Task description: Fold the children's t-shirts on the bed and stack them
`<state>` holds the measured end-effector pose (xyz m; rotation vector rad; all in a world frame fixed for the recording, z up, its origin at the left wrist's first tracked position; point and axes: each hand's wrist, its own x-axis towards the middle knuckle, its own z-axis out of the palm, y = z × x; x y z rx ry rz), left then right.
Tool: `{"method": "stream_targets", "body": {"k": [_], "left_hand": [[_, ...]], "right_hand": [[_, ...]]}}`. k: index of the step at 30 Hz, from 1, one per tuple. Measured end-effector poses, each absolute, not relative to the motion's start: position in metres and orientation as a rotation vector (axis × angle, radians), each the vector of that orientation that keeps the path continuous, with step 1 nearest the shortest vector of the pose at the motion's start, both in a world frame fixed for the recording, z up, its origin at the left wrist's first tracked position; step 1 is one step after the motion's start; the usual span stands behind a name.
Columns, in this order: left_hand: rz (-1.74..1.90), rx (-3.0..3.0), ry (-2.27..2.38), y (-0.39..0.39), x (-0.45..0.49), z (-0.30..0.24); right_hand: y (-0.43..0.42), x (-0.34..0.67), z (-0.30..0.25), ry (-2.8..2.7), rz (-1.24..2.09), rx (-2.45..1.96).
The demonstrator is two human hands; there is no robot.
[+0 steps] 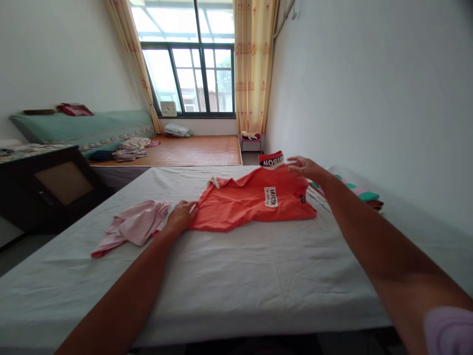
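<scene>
An orange-red T-shirt (247,201) with a white printed patch lies spread on the white sheet of a bed (236,276). My left hand (181,216) rests closed on the shirt's near left edge, fingers pressed onto the cloth. My right hand (302,166) reaches over the shirt's far right corner with fingers stretched out, touching the cloth by a turned-up black and white lettered part (271,160). A crumpled pink garment (133,226) lies just left of my left hand.
Folded green, pink and striped clothes (356,193) sit at the bed's right by the white wall. A dark cabinet (48,185) stands at left. Beyond are a wooden platform (192,150) with bedding, a small stool (251,139), and a curtained window.
</scene>
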<state>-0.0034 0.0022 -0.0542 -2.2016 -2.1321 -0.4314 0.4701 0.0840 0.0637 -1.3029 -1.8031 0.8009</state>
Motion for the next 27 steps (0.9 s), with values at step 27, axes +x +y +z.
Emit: {"method": "stream_targets", "body": {"k": [27], "left_hand": [[-3.117,-1.643,-2.418,0.000,-0.024,-0.031]], "right_hand": [[0.017,0.490,-0.010,-2.662,0.820,-1.144]]}}
